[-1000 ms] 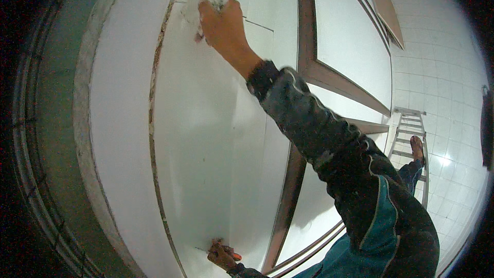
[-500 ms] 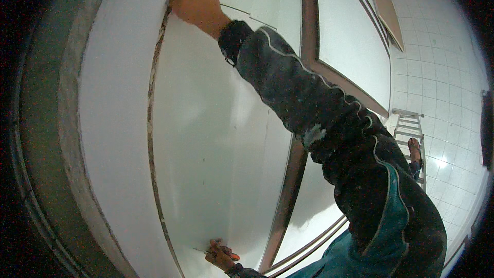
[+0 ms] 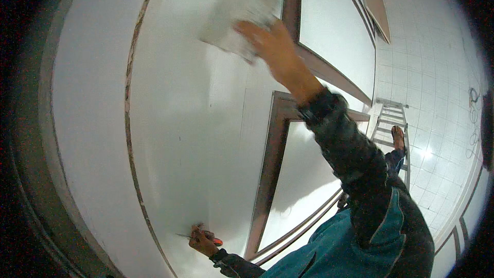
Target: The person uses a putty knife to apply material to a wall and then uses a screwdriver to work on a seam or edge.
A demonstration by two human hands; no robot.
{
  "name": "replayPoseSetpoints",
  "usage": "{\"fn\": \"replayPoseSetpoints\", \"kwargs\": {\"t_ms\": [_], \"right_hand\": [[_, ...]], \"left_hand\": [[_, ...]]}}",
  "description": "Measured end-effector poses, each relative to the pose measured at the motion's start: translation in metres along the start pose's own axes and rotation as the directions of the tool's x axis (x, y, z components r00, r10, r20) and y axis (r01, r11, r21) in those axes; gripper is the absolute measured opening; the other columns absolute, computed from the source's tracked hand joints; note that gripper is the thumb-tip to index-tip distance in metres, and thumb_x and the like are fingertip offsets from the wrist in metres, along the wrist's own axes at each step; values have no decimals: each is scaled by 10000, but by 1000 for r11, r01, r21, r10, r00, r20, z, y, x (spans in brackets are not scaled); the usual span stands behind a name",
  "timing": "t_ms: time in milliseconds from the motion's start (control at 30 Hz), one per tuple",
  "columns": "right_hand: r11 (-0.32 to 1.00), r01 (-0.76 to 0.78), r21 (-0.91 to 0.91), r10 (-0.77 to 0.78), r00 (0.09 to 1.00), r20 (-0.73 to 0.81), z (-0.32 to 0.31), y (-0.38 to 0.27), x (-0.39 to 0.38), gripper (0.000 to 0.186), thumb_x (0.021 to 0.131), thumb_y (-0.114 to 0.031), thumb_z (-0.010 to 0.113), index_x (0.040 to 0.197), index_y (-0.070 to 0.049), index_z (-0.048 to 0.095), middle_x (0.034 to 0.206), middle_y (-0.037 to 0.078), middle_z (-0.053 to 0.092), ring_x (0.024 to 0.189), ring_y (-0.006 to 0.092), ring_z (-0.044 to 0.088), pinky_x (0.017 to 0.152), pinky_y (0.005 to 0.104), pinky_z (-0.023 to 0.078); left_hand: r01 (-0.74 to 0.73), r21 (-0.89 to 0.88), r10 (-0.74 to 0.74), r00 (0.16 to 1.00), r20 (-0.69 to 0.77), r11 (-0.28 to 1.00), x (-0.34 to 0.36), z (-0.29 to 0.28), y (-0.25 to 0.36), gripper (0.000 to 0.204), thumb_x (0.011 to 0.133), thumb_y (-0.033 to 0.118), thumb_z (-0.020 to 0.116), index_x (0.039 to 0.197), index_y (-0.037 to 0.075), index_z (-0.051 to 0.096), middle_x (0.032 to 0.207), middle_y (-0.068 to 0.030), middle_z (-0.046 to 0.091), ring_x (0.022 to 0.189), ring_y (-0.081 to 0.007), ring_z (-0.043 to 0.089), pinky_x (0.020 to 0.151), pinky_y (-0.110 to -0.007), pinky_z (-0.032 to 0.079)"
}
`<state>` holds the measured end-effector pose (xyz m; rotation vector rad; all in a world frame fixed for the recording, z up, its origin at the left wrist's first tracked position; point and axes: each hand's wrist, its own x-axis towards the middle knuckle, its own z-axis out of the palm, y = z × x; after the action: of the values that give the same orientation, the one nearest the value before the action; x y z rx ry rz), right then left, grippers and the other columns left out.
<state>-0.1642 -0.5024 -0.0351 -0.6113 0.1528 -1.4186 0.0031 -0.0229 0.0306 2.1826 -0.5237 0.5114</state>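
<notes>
1. Flat plate (image 3: 231, 16), pale, over white panel (image 3: 170, 103); probably light, stiff; best held by near edge. Right hand (image 3: 280, 54) grips it there (motion-blurred).
2. Orange-handled tool (image 3: 218, 241); left hand (image 3: 203, 243) curled round it.

Flat grey-white rectangular blade (image 3: 224, 20), upper centre: blurred; I can read no lettering on it.
Small orange-handled tool (image 3: 218, 242), lower centre-left: too small for me to read any marking.
Silver metal ladder (image 3: 391, 104), right of centre: I make out no readable label.
</notes>
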Motion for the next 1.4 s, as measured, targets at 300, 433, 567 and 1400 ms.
{"fn": "replayPoseSetpoints", "kwargs": {"t_ms": [300, 433, 567, 1400], "right_hand": [[919, 74, -386, -219, 912, -346, -82, -24, -101, 259, 875, -146, 626, 1072, 5, 549, 866, 39, 612, 669, 92, 544, 549, 226, 453], [487, 605, -630, -810, 583, -66, -35, -117, -52, 220, 855, -76, 628, 1054, 17, 606, 939, 105, 661, 750, 145, 609, 589, 243, 468], [119, 544, -830, -861, 473, 187, -51, -154, 10, 262, 854, -103, 629, 1085, 8, 574, 955, 117, 653, 779, 163, 605, 618, 260, 465], [-219, 102, -970, -629, 746, 221, -222, -252, 22, 557, 843, -275, 638, 1275, -43, 374, 1053, 192, 604, 956, 277, 582, 801, 366, 451]], "left_hand": [[-39, 11, 38, 994, 107, 999, 2, 1, 1, 187, 868, 144, 593, 750, 0, 601, 463, -60, 508, 336, -142, 463, 322, -282, 391], [-92, -45, 95, 994, 59, 995, 0, -6, -3, 200, 858, 145, 595, 730, -9, 603, 479, -85, 539, 252, -173, 409, 289, -290, 364], [-29, 23, 26, 994, 104, 999, -19, 7, 10, 216, 859, 176, 593, 753, -11, 609, 491, -95, 547, 268, -173, 432, 281, -290, 354], [27, -42, -8, 912, 411, 999, -42, 43, 27, 259, 902, 234, 586, 829, -5, 656, 494, -44, 521, 338, -98, 416, 324, -255, 336]]}}
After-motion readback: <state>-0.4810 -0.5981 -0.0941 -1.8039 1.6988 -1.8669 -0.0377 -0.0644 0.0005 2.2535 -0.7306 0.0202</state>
